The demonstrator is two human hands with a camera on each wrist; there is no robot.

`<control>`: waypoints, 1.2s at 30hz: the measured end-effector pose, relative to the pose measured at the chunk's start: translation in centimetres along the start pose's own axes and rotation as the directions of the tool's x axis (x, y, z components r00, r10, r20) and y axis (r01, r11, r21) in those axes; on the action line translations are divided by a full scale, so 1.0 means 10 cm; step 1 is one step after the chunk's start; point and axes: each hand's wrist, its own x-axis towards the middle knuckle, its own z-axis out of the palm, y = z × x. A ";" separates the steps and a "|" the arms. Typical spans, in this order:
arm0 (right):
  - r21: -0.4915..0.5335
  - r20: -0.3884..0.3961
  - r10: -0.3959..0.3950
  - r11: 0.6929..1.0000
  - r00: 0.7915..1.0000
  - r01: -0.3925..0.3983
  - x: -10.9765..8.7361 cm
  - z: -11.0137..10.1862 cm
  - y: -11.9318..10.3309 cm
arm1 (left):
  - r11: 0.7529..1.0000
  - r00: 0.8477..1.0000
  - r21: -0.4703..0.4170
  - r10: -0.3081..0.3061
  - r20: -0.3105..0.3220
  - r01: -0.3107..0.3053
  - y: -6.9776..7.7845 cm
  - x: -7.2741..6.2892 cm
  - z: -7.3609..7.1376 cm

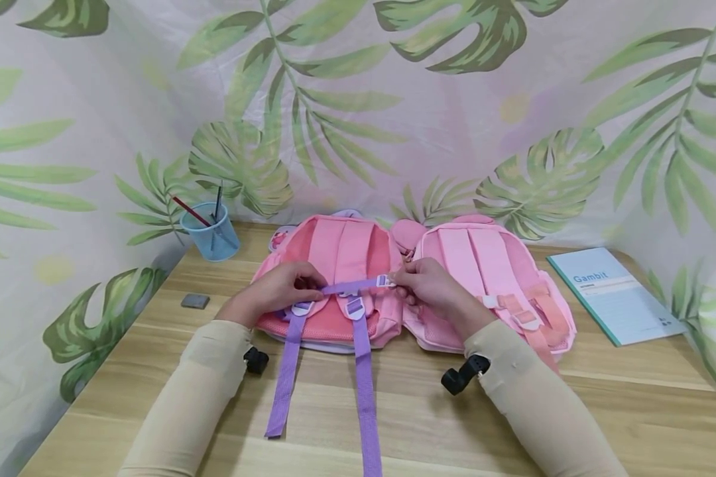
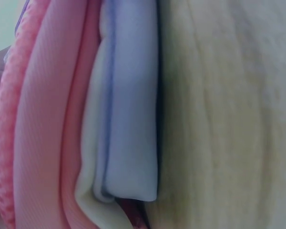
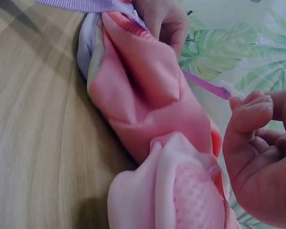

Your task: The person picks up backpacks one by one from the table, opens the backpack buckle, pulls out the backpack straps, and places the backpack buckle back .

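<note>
A pink backpack (image 1: pixel 388 324) with purple webbing lies back-panel up on the table. Across its shoulder straps runs a short purple chest strap (image 1: pixel 352 287) with a white buckle (image 1: pixel 383 281). My left hand (image 1: pixel 286 288) pinches the left end of this strap between thumb and fingers. At the other end, my right hand (image 1: pixel 426 285) pinches the buckle end, and the strap (image 3: pixel 207 85) is stretched straight between the hands. Two purple webbing tails (image 1: pixel 366 397) hang toward the front. The left wrist view shows mostly the backpack's pink side (image 2: pixel 47 119) and lavender edge (image 2: pixel 133 105).
A second, paler pink backpack (image 1: pixel 557 295) touches the first on the right. A blue notebook (image 1: pixel 620 295) lies farther right. At the back left stands a blue mesh pen cup (image 1: pixel 215 242), with a small grey block (image 1: pixel 195 301) nearer. Leaf-print cloth (image 1: pixel 334 99) surrounds the wooden table (image 1: pixel 632 411).
</note>
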 end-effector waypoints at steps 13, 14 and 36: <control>-0.270 -0.035 0.034 0.962 0.999 -0.043 0.00 -0.04 0.10 | 1.000 1.000 0.008 -0.003 0.001 0.003 0.02 -0.01 0.01; -0.286 -0.040 0.032 0.957 0.999 -0.042 0.00 -0.03 0.11 | 1.000 1.000 0.005 -0.002 0.001 0.002 0.03 -0.01 0.01; -0.519 -0.127 0.024 0.850 0.992 -0.087 -0.04 0.06 0.06 | 1.000 1.000 0.007 -0.004 0.008 0.004 0.02 -0.01 0.00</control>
